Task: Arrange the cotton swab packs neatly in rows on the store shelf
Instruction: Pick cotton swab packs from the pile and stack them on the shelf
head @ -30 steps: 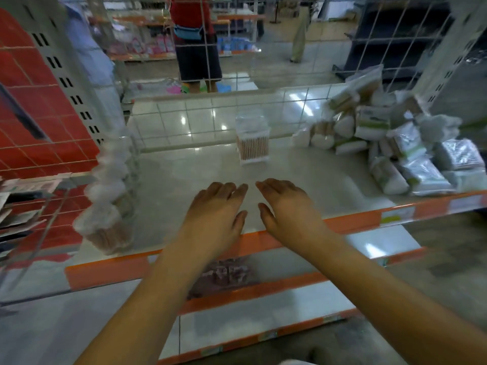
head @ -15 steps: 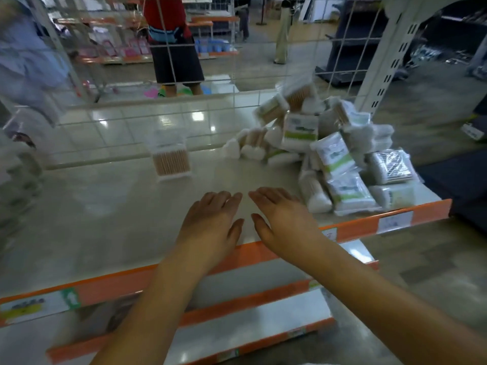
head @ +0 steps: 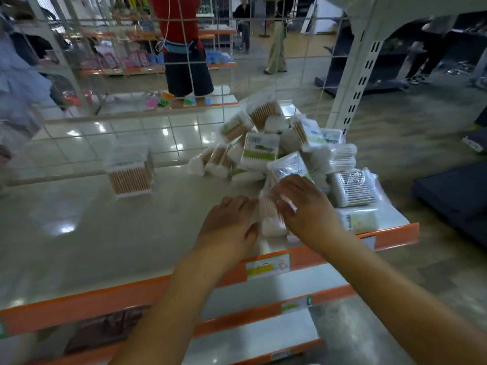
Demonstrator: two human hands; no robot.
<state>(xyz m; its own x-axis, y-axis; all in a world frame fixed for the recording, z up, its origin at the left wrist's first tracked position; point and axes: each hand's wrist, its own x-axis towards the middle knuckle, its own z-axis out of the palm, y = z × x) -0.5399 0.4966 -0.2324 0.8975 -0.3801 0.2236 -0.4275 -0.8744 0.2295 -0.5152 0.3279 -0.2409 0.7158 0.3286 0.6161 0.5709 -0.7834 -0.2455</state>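
A loose pile of cotton swab packs (head: 287,143) lies at the right end of the pale shelf (head: 110,233). My right hand (head: 305,209) rests on a pack with wooden sticks (head: 271,219) at the pile's near edge, fingers curled over it. Just left of that pack, my left hand (head: 229,225) lies flat with fingers apart, its fingertips close to the pack. A clear box of swabs (head: 130,175) stands upright alone at the back middle of the shelf.
A wire grid (head: 184,64) backs the shelf, with a white slotted upright (head: 353,101) at the right. The shelf's orange front edge (head: 395,233) carries price labels. Lower shelves sit below. People stand in the aisle behind the grid.
Both hands left the shelf's front edge and moved forward and right to the pile. My right hand has come down on a swab pack. The view shifted right.
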